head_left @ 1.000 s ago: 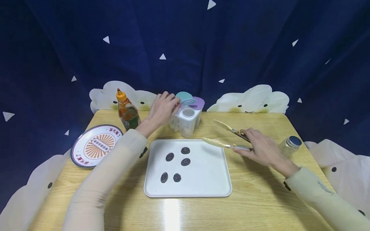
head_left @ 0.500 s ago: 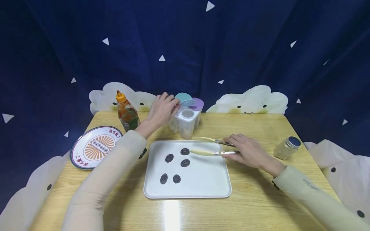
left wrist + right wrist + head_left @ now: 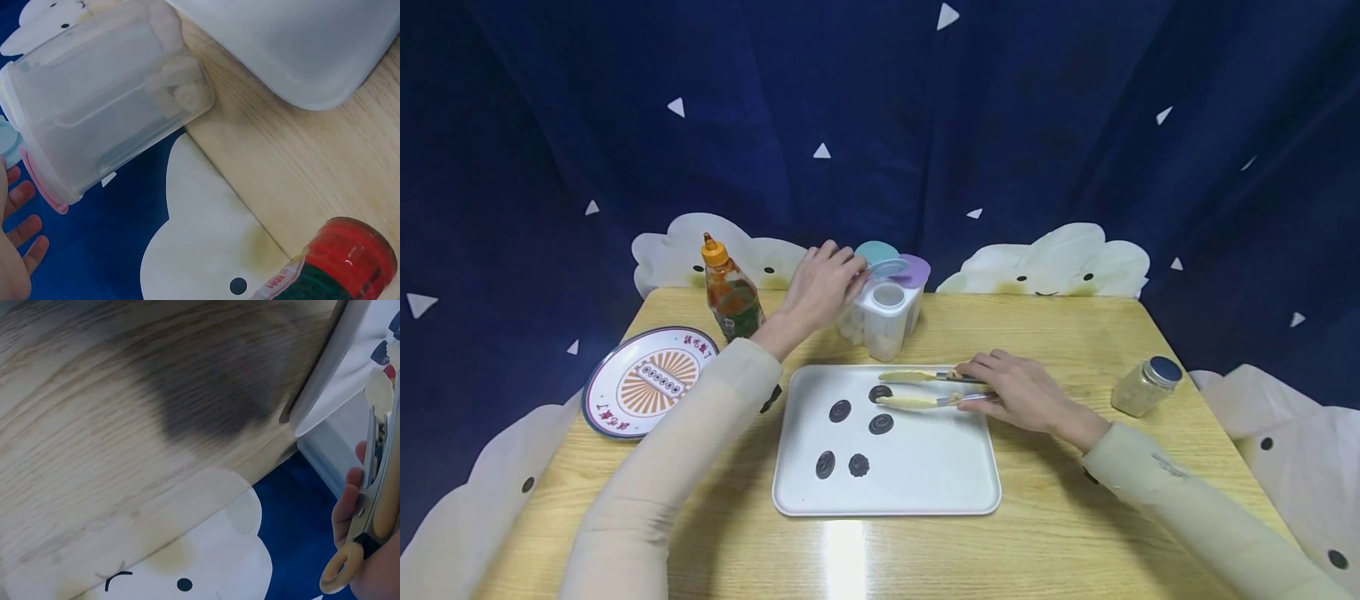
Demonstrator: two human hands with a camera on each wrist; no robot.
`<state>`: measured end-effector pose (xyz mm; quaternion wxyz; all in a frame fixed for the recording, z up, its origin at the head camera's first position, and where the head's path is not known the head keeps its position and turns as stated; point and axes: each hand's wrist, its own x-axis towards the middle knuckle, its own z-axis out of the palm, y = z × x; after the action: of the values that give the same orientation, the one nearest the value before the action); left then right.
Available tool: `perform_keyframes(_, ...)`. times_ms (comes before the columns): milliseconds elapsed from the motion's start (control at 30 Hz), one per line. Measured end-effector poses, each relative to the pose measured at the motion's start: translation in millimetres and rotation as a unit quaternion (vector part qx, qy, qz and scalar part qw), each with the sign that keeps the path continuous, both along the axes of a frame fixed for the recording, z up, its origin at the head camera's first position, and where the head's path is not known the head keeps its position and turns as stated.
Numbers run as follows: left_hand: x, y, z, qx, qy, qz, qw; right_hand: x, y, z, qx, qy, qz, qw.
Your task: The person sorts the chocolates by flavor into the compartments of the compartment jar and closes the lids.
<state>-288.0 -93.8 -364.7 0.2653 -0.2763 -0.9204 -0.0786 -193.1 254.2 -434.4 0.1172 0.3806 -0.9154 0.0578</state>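
Observation:
My right hand (image 3: 1018, 387) grips tongs (image 3: 917, 402) with cream-coloured tips. The spread tips lie either side of a dark oval chocolate (image 3: 877, 392) on the white tray (image 3: 940, 475); the near tip overlaps its edge in the head view. In the right wrist view, fingers wrap the metal arms of the tongs (image 3: 375, 487). Behind the tray, my left hand (image 3: 822, 287) holds the raised light-blue lid (image 3: 887, 267) of a clear multi-compartment container (image 3: 883, 329); its thumb is hidden. Pale pieces (image 3: 190, 94) lie at the container's bottom in the left wrist view.
Several more dark chocolates (image 3: 881, 423) sit on the tray's left half. A patterned plate (image 3: 662, 333) and an orange-capped sauce bottle (image 3: 733, 300) stand to the left. A blue-lidded jar (image 3: 1142, 387) stands near the table's right edge.
My right hand has carried the tongs leftward over the tray, so the tips have come from the tray's right rear to the far chocolate. The left hand stays at the lid.

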Motion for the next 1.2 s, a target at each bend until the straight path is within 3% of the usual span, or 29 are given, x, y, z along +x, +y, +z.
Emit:
perform_keyframes(200, -0.5, 1, -2.3, 0.002, 0.01, -0.003, 0.9999, -1.1, -4, -6.5, -0.001, -0.017, 0.007, 1.0)
perform_keyframes(633, -0.3, 1, -0.7, -0.002, 0.005, -0.001, 1.0, -3.7, -2, -8.0, -0.018, -0.003, 0.014, 1.0)
perform_keyframes(1200, -0.4, -1, -1.1, -0.01, 0.008, 0.003, 0.9999, -11.3, 6, 46.6, -0.105, 0.092, 0.024, 0.99)
